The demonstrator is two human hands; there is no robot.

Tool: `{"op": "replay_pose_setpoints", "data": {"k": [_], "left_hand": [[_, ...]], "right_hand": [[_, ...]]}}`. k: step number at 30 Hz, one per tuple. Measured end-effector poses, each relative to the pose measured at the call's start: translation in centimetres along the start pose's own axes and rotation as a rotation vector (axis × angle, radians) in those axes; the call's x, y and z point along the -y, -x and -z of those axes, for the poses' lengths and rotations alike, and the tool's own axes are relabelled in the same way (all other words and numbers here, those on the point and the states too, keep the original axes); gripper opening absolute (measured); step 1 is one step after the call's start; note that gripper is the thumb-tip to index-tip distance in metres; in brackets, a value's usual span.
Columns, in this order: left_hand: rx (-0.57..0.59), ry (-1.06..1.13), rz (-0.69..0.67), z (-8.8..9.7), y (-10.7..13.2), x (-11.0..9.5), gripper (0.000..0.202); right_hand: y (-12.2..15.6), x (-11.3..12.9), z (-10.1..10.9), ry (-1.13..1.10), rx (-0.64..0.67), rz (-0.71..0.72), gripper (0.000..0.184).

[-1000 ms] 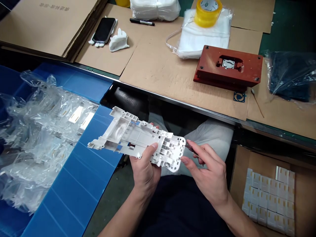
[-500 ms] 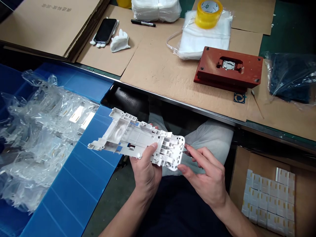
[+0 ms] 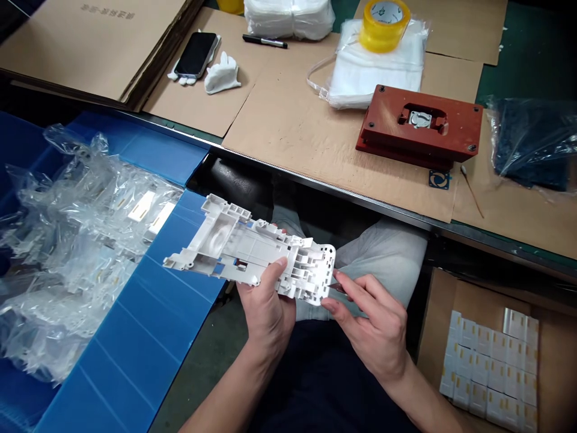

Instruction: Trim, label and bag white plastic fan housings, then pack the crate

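Note:
Over my lap, my left hand [image 3: 267,307] grips a long white moulded plastic frame [image 3: 234,246] from below, thumb on its top face. The frame runs from upper left to lower right. My right hand [image 3: 376,328] is closed in a pinch on a thin dark tool [image 3: 338,290], whose tip touches the frame's rounded right end. Most of the tool is hidden by my fingers.
A blue corrugated bin [image 3: 135,343] at left holds several bagged white parts [image 3: 76,240]. On the cardboard-covered bench stand a red-brown fixture block [image 3: 419,126], yellow tape roll [image 3: 383,24], phone [image 3: 196,53], white gloves [image 3: 222,75], marker [image 3: 264,41]. A carton of small white pieces [image 3: 491,367] sits lower right.
The frame and both hands have shifted slightly left and up. My right hand's pinch has slid lower along the frame's rounded end.

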State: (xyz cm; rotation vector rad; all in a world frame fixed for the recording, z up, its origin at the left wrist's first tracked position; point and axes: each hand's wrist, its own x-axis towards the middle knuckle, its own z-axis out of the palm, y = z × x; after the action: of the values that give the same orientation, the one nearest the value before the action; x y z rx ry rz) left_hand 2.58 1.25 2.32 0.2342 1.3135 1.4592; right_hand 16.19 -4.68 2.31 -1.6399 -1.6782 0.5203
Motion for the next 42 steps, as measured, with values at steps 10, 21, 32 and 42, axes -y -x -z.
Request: {"op": "replay_pose_setpoints", "data": {"k": [10,21,32,42], "left_hand": [[0.017,-0.042,-0.112,0.6,-1.4,0.1,0.061],[0.100,-0.033,-0.038,1.5,-1.9,-0.1,0.067],[0.465,0.057,0.678,1.9,-1.1,-2.2,0.052],[0.636,0.144,1.157,2.9,1.2,-2.6,0.091]], "right_hand": [[0.7,-2.7,0.7,-0.033,0.127,0.068,0.022],[0.6,-7.0,2.3,0.427,0.332,0.030,0.024],[-6.2,-7.6,7.7,0.632,0.435,0.345,0.041],[-12.3,-2.7,8.4,0.476,0.622,0.662,0.046]]}}
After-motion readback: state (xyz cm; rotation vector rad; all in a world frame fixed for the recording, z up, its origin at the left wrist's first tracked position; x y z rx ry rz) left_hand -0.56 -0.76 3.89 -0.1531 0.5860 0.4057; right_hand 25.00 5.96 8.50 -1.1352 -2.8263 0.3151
